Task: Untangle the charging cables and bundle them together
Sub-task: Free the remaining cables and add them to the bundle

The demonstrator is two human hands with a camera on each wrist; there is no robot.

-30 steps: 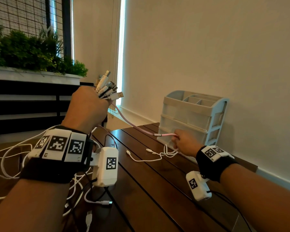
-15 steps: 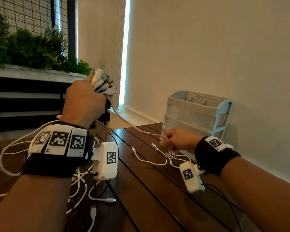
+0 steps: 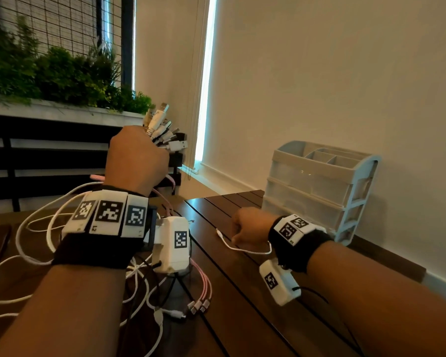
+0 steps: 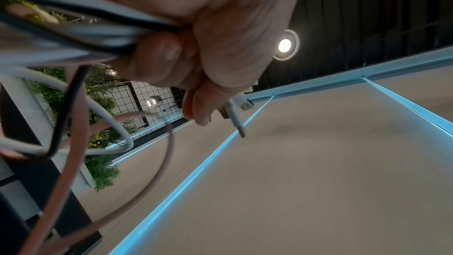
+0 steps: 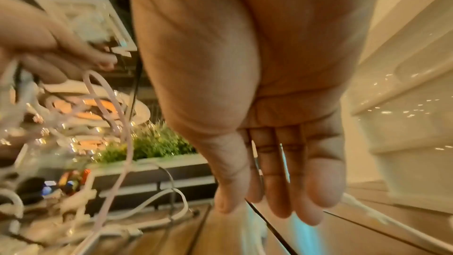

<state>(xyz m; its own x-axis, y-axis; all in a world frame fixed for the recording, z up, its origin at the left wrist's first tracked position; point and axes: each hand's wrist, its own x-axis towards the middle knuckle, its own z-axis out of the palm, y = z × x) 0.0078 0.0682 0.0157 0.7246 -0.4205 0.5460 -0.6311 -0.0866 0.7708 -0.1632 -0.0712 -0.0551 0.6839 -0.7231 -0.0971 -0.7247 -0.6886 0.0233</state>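
My left hand (image 3: 137,161) is raised above the table's left part and grips a bunch of charging cables. Their USB plugs (image 3: 162,130) fan out above the fist. In the left wrist view the fingers (image 4: 208,46) curl round white, black and pink cords (image 4: 73,32). The cords hang down in loops onto the table. A pink cable (image 3: 205,287) ends in three small plugs by my left wrist. My right hand (image 3: 247,225) hovers low over a thin white cable (image 3: 245,249) lying on the table. The right wrist view shows its fingers (image 5: 269,162) straight and holding nothing.
A pale plastic drawer organiser (image 3: 319,186) stands on the dark slatted wooden table (image 3: 242,318) against the right wall. White cable loops (image 3: 34,228) spill over the table's left side. A planter with green plants (image 3: 62,78) runs behind.
My right hand let go of the pink cable's end and drew back, low over the white cable. The pink cable now hangs slack below my left hand, which holds the bunch as before.
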